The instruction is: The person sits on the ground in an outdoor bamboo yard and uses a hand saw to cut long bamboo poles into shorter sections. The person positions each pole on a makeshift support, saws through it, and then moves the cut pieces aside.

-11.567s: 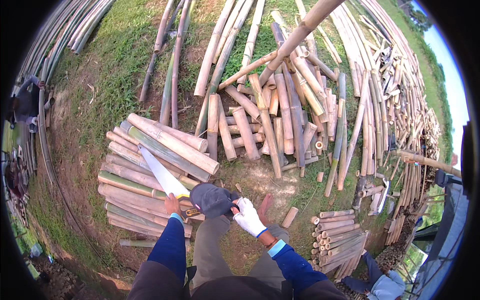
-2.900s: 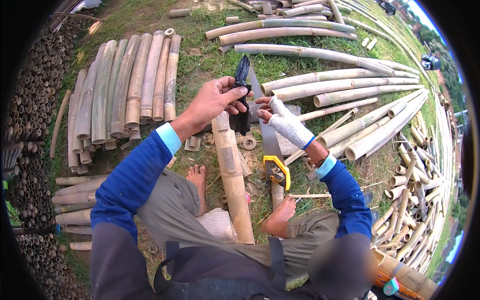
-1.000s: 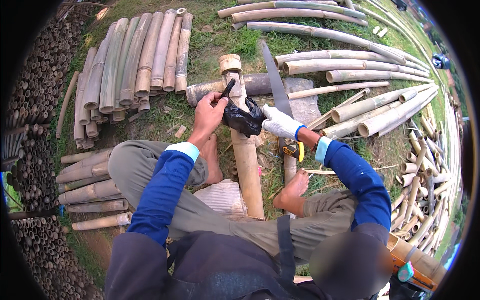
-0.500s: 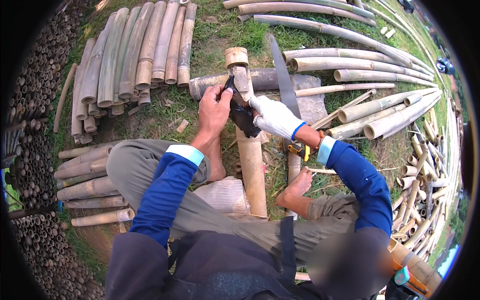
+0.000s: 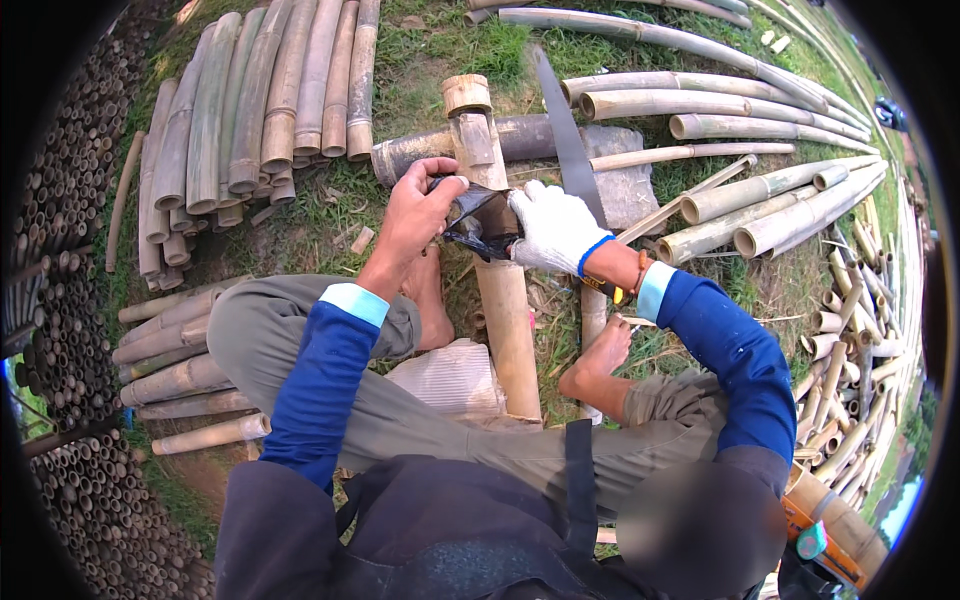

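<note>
A black plastic bag (image 5: 466,235) is stretched between my two hands, its mouth spread apart. Something brown shows inside its opening; I cannot make out what. My bare left hand (image 5: 412,212) pinches the bag's left edge between thumb and fingers. On the other side, my right hand (image 5: 556,228), in a white knit glove, grips the right edge. Beneath the bag runs a pale bamboo pole (image 5: 508,325), resting across a darker bamboo log (image 5: 530,138). A handsaw (image 5: 568,140) lies just right of my right hand, its yellow-and-black handle partly hidden by my wrist.
Cut bamboo poles (image 5: 283,95) are stacked at the far left, with more poles (image 5: 690,105) on the grass at the right. A grey slab (image 5: 622,180) lies under the saw. A ribbed pale piece (image 5: 450,378) sits between my bare feet. Bamboo offcuts (image 5: 840,350) are heaped at right.
My hands have moved apart, and the bunched bag is now spread wider, showing the brown contents. My left hand has shifted slightly left, and the view has moved a little.
</note>
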A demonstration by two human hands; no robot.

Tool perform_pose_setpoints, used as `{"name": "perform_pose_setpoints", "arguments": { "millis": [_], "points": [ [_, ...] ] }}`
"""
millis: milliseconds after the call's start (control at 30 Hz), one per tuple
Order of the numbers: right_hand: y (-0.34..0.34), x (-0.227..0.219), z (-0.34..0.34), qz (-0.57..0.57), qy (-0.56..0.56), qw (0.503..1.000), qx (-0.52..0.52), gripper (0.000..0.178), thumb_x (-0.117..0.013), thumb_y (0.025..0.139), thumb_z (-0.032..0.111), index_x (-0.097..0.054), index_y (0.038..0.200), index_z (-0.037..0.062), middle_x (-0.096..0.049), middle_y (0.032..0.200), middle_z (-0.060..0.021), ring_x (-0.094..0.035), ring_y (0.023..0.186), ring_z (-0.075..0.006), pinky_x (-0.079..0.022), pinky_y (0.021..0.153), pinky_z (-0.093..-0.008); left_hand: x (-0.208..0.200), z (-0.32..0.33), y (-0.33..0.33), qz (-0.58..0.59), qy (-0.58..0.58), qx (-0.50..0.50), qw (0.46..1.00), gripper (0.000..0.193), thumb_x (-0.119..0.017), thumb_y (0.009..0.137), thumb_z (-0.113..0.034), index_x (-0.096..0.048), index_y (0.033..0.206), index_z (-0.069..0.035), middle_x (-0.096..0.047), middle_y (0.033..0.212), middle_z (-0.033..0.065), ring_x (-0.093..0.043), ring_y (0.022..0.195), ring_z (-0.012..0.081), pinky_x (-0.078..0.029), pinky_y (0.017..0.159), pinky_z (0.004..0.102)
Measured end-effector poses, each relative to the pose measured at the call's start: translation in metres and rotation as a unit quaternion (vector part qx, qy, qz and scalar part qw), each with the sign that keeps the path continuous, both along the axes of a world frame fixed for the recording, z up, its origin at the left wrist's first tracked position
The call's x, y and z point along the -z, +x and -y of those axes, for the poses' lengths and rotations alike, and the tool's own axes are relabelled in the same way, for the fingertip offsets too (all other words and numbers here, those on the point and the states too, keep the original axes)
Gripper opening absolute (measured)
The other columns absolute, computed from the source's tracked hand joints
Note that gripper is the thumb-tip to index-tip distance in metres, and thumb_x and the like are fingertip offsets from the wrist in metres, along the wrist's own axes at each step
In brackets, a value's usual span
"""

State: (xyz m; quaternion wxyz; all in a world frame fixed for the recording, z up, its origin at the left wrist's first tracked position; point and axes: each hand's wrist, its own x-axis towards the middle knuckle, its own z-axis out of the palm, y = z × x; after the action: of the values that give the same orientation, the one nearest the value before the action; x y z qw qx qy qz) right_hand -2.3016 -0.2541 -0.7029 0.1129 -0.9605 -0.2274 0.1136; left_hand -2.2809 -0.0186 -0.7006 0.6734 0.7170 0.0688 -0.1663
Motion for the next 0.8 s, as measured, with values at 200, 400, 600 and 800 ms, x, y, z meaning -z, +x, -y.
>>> {"name": "perform_pose_setpoints", "arguments": {
  "millis": [200, 400, 600, 800],
  "points": [
    [-0.003, 0.014, 0.002, 0.065, 0.011, 0.998, -0.019, 0.052, -0.083, 0.08, 0.031, -0.064, 0.119, 0.0022, -0.065, 0.111, -0.0198, -0.068, 0.101, -0.0415, -0.06, 0.081, -0.0518, 0.059, -0.003, -0.013, 0.124, 0.401, 0.141, 0.896, 0.088, -0.086, 0.087, -0.043, -0.053, 0.156, 0.001, -0.059, 0.145, 0.0286, -0.063, 0.131, 0.0418, -0.051, 0.113, 0.0474],
    [-0.009, 0.029, 0.01, 0.069, 0.025, 0.997, -0.029, 0.047, -0.079, 0.083, 0.026, -0.065, 0.12, 0.0013, -0.064, 0.111, -0.0211, -0.068, 0.099, -0.0423, -0.059, 0.081, -0.0521, 0.139, -0.003, 0.005, -0.015, 0.334, 0.183, 0.925, 0.07, -0.074, 0.096, -0.048, -0.061, 0.145, 0.001, -0.073, 0.126, 0.031, -0.07, 0.125, 0.0448, -0.053, 0.107, 0.0494],
    [-0.005, 0.053, 0.021, 0.006, 0.088, 0.996, -0.032, 0.052, -0.075, 0.091, 0.039, -0.067, 0.126, 0.0021, -0.065, 0.111, -0.0249, -0.071, 0.102, -0.0453, -0.059, 0.087, -0.0545, 0.188, 0.006, 0.008, -0.031, 0.275, 0.147, 0.95, 0.043, -0.063, 0.102, -0.033, -0.071, 0.122, 0.004, -0.077, 0.11, 0.028, -0.074, 0.111, 0.042, -0.054, 0.097, 0.0478],
    [0.002, 0.06, 0.015, -0.132, 0.086, 0.987, 0.01, 0.057, -0.067, 0.096, 0.044, -0.065, 0.14, 0.0077, -0.066, 0.12, -0.0302, -0.07, 0.109, -0.0493, -0.057, 0.096, -0.0551, 0.172, 0.012, 0.01, -0.03, 0.201, 0.156, 0.967, 0.033, -0.06, 0.103, -0.023, -0.068, 0.119, 0.005, -0.076, 0.104, 0.0189, -0.069, 0.093, 0.0246, -0.053, 0.086, 0.0398]
  ]
}}
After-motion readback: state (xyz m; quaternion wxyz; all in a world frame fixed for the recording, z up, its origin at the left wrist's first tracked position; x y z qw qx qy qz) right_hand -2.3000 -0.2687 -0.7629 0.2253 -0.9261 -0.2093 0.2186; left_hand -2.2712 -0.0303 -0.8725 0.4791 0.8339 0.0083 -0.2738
